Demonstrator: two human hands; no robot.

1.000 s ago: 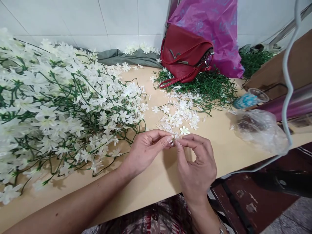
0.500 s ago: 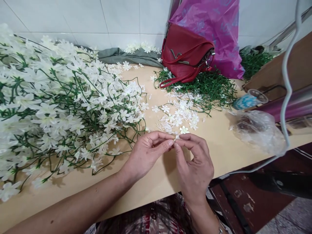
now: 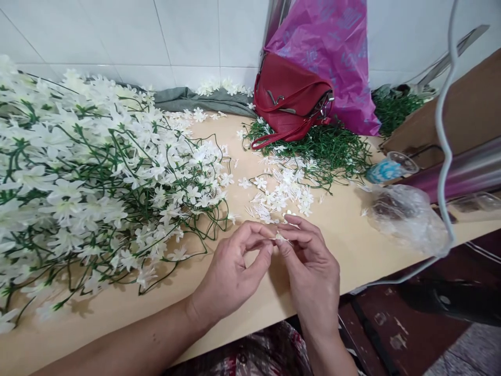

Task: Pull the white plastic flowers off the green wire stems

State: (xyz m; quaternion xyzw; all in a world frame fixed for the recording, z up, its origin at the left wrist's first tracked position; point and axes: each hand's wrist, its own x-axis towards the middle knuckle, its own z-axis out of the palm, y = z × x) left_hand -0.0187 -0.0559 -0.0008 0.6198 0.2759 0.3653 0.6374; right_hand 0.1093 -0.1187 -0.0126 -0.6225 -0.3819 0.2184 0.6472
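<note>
The small white flower [image 3: 278,237] sits right between the two sets of fingertips, over the near side of the table [image 3: 348,224]. The right hand [image 3: 315,271] is nearer, pinching it between thumb and forefinger. The left hand [image 3: 238,271] is loosely curled with its forefinger by the flower's left edge (whether it grips, I can't tell). Its longer spread runs left to right, thin white tips poking out both ways; which way its face points is too small to tell.
</note>
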